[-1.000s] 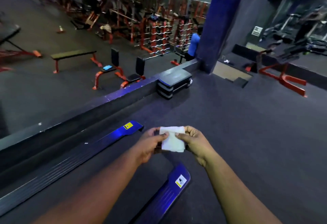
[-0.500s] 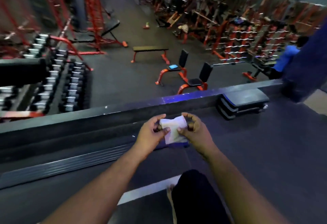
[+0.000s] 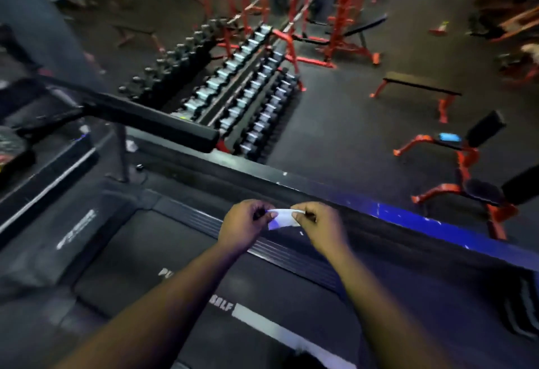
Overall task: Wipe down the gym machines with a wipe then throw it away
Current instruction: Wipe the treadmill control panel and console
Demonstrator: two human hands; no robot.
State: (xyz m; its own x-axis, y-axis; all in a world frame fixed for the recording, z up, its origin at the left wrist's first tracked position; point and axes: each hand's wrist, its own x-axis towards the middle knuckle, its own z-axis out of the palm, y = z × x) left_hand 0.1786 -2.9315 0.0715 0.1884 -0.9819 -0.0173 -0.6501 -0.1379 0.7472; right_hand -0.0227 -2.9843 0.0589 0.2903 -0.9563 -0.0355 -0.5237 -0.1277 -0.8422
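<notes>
My left hand [image 3: 248, 222] and right hand [image 3: 316, 222] each pinch an end of the white wipe [image 3: 284, 218], low centre of frame, above the treadmill [image 3: 175, 252]; I judge no wiping begun; binning remains.

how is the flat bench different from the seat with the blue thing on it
The flat bench has one long level pad and no backrest; the seat with the blue thing has a short pad and a raised, tilted backrest. The flat bench's pad is bare; the seat carries a blue item. The flat bench stands farther from the person. Both have dark pads on orange-red frames.
</notes>
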